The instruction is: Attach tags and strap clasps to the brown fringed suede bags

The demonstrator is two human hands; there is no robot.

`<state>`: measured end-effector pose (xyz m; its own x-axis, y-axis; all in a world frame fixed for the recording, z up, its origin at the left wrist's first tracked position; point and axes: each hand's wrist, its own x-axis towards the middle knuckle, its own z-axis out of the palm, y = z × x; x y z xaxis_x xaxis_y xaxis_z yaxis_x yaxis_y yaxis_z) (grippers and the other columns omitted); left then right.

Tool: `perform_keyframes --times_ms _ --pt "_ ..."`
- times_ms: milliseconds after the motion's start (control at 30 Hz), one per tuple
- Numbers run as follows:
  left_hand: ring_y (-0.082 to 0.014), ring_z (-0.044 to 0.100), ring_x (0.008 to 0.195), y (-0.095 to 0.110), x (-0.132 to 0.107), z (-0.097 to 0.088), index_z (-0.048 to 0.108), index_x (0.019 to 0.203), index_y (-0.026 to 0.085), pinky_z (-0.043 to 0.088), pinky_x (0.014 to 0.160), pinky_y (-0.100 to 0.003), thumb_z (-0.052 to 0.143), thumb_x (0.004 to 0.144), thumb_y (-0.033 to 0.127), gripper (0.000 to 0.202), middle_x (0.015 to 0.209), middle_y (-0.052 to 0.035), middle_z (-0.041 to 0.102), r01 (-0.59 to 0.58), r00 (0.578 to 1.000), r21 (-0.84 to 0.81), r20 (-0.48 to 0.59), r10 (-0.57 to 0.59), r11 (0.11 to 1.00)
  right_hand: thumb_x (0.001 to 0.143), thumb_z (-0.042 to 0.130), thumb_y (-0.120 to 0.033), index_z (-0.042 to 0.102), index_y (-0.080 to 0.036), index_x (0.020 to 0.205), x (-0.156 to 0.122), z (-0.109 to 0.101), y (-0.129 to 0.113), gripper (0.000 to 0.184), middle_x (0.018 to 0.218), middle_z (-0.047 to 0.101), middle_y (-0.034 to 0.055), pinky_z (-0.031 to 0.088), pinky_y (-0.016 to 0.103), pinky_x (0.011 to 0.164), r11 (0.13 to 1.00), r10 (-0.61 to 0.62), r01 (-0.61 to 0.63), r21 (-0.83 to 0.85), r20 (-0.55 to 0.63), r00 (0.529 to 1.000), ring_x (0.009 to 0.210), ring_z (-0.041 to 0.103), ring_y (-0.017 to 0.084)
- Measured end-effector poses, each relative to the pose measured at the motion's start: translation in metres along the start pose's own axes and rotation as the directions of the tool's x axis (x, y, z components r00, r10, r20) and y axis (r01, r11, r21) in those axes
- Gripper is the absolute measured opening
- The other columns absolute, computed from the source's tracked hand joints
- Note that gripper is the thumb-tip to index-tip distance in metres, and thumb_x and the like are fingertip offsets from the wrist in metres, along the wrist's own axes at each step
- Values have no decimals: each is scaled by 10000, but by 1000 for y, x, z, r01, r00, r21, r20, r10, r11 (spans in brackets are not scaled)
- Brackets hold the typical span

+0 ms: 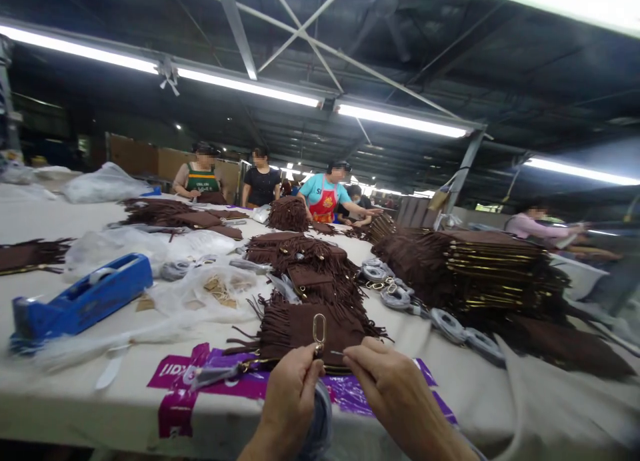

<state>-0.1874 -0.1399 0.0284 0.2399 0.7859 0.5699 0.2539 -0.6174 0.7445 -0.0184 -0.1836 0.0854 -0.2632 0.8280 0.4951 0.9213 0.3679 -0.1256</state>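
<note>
My left hand (pixel 293 398) is closed, thumb and fingers pinching a gold metal clasp with an oval ring (pixel 319 328) standing up from it. Below that hand hangs a coiled strap (pixel 323 418) in grey wrapping. My right hand (pixel 387 384) is closed in a pinch just to the right, with a thin pale sliver (pixel 336 352) at its fingertips, too small to name. Behind both hands a brown fringed bag (pixel 300 324) lies flat, its gold zipper edge towards me. Purple printed tape (pixel 175 388) covers the cloth beneath.
A blue tape dispenser (pixel 83 301) stands at left amid plastic wrap. More fringed bags (pixel 315 274) lie beyond, with a tall stack (pixel 500 268) at right. Wrapped strap coils (pixel 447 324) line the middle right. Several people work across the table (pixel 425 394).
</note>
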Motion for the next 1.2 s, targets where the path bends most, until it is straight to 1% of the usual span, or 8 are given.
perform_keyframes --times_ms 267,667,767,867,1000,1067,1133,1200 --pt "-189 674 792 -27 -6 16 551 1337 132 544 722 -273 446 932 238 432 947 -113 731 -89 996 32 -14 89 996 939 465 -192 607 -206 698 1 21 1 280 678 582 9 314 264 548 1000 15 -14 -13 9 1000 603 582 149" --pt "-165 697 847 -31 -4 29 561 1333 178 568 776 -238 493 899 169 440 1027 -91 739 -183 983 37 -29 184 983 911 462 -173 626 -191 680 0 30 12 284 674 593 22 341 254 571 986 74 -79 149 42 996 624 588 154" --pt "-164 696 859 -30 -4 33 569 1319 194 567 758 -230 494 894 142 435 1051 -88 735 -252 967 55 -24 254 966 901 475 -210 637 -192 671 -1 31 15 282 646 619 15 376 245 585 929 130 -153 338 90 987 629 598 159" --pt "-164 698 819 -30 -6 37 581 1294 180 572 736 -236 476 901 128 410 977 -87 745 -322 947 49 -1 323 945 906 474 -297 623 -189 651 -6 36 20 314 531 568 -30 377 219 504 763 233 -322 561 225 946 474 540 123" --pt "-194 695 973 -30 -14 39 551 1316 152 564 850 -269 460 901 123 426 1107 -130 715 -369 923 -6 120 367 929 862 532 -378 677 -166 927 -25 54 29 266 629 642 -25 323 186 389 487 274 -481 729 395 877 355 449 72" --pt "-197 691 1009 -29 -19 39 571 1286 154 554 877 -258 452 901 122 404 1129 -134 709 -342 920 -33 190 342 939 836 572 -416 611 -157 1185 -41 66 36 436 630 642 -26 304 182 348 394 299 -519 759 428 853 347 431 80" --pt "-194 707 964 -27 -24 39 601 1227 149 562 850 -243 432 893 106 377 1073 -128 728 -339 918 -21 212 336 940 833 607 -432 512 -154 1336 -59 75 41 583 683 652 -8 361 199 362 416 382 -495 763 347 857 393 461 100" --pt "-205 719 914 -20 -26 38 623 1160 129 575 809 -250 414 887 100 345 1007 -133 741 -393 905 37 194 379 919 845 640 -421 499 -188 1370 -76 80 43 592 859 685 45 456 233 439 561 459 -418 715 152 875 473 523 119"
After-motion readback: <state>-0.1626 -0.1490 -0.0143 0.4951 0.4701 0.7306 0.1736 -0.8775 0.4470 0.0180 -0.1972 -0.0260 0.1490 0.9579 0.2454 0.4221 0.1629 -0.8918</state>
